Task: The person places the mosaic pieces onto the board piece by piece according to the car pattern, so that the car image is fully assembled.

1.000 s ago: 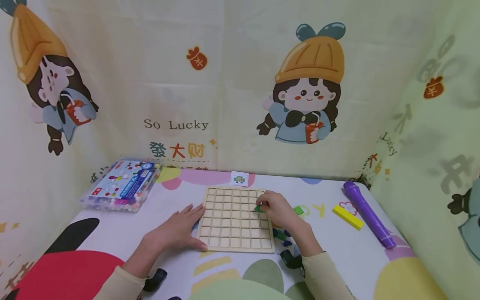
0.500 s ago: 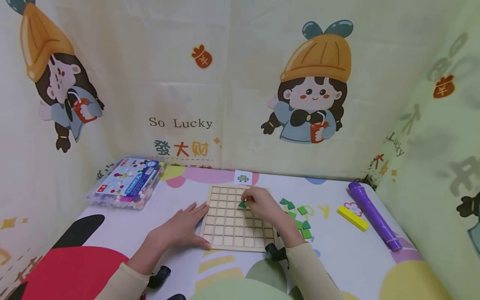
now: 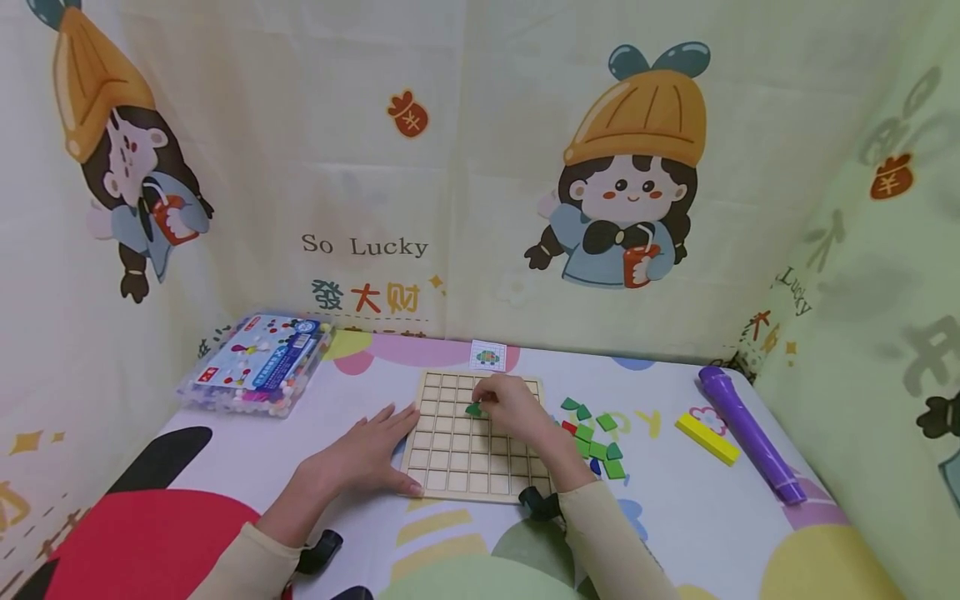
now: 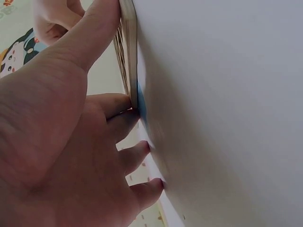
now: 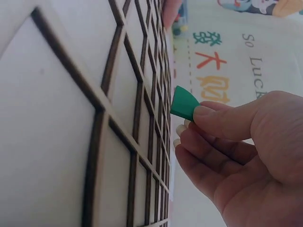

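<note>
A wooden grid board [image 3: 450,462] with square cells lies on the table in front of me. My right hand [image 3: 513,408] pinches a small green piece [image 5: 184,102] between thumb and fingers, over the upper middle cells. In the right wrist view the piece has one curved side and straight edges, and stands close over the grid. My left hand [image 3: 360,454] lies spread along the board's left side, its thumb at the near left corner. The left wrist view shows its straight fingers [image 4: 137,158] reaching the tabletop and the board's edge.
Right of the board lie several loose green pieces [image 3: 597,450], a red piece [image 3: 569,427] and a blue one [image 3: 595,466]. Farther right are a yellow bar [image 3: 707,438] and a purple tube [image 3: 750,437]. A small picture card [image 3: 487,356] lies behind the board; a plastic box [image 3: 255,367] sits back left.
My right hand has carried the green piece leftward across the board, from the right columns to the middle. The loose pieces it covered now show. My left hand stays at the board's edge.
</note>
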The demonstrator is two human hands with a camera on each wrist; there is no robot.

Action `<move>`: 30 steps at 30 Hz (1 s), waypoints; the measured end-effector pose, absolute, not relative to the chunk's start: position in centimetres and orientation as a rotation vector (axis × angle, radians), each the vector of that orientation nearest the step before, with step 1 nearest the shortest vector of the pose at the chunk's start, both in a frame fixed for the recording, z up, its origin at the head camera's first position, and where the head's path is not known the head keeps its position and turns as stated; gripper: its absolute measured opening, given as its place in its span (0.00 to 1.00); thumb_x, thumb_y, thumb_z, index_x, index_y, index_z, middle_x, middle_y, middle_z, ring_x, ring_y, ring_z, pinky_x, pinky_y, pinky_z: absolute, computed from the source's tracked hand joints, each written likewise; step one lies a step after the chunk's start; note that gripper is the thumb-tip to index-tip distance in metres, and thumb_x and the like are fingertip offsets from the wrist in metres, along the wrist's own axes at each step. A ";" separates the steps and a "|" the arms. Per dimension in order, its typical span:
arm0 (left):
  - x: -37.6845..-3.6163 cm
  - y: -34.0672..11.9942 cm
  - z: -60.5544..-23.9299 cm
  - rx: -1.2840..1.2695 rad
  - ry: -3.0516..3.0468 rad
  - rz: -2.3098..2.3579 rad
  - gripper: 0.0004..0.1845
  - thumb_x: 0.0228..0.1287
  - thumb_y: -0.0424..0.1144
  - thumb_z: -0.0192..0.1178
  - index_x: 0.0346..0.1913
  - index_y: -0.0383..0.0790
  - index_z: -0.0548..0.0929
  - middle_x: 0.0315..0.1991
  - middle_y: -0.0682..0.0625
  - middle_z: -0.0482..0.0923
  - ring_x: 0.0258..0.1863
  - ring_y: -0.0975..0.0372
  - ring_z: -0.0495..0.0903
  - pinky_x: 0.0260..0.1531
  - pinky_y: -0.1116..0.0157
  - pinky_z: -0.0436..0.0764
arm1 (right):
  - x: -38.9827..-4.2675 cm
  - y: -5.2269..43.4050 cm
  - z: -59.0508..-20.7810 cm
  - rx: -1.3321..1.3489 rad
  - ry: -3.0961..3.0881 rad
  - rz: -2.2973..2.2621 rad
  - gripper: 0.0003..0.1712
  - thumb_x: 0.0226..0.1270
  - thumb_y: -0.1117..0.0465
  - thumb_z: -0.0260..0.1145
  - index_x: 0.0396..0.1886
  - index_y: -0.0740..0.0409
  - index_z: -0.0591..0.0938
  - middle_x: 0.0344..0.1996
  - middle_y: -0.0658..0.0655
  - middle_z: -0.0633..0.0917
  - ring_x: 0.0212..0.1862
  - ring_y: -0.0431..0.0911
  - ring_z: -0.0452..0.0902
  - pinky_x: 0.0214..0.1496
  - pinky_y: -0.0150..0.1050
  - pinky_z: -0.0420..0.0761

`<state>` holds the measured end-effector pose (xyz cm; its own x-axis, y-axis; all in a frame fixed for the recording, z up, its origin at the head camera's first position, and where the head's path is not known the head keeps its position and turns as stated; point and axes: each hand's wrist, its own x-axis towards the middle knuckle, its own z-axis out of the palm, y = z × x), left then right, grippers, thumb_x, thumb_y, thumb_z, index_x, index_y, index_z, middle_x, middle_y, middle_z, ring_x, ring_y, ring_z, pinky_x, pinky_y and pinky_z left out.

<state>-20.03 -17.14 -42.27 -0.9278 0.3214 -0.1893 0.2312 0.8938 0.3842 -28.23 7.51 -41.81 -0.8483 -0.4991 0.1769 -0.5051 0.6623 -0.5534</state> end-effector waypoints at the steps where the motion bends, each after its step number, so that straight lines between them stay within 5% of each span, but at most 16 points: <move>1: -20.0 -17.2 -42.3 0.419 2.814 0.527 0.64 0.40 0.69 0.74 0.78 0.42 0.59 0.80 0.49 0.54 0.80 0.44 0.48 0.74 0.36 0.52 | -28.3 7.4 -41.9 0.862 -2.850 0.954 0.08 0.65 0.72 0.65 0.36 0.58 0.87 0.33 0.52 0.86 0.34 0.42 0.74 0.38 0.34 0.80; 30: -20.3 -17.3 -42.7 0.423 2.807 0.527 0.65 0.39 0.71 0.73 0.78 0.42 0.58 0.80 0.49 0.53 0.80 0.44 0.47 0.74 0.35 0.51 | -28.1 6.0 -42.4 0.829 -2.912 0.831 0.13 0.67 0.72 0.62 0.42 0.59 0.90 0.36 0.54 0.85 0.35 0.41 0.74 0.39 0.33 0.80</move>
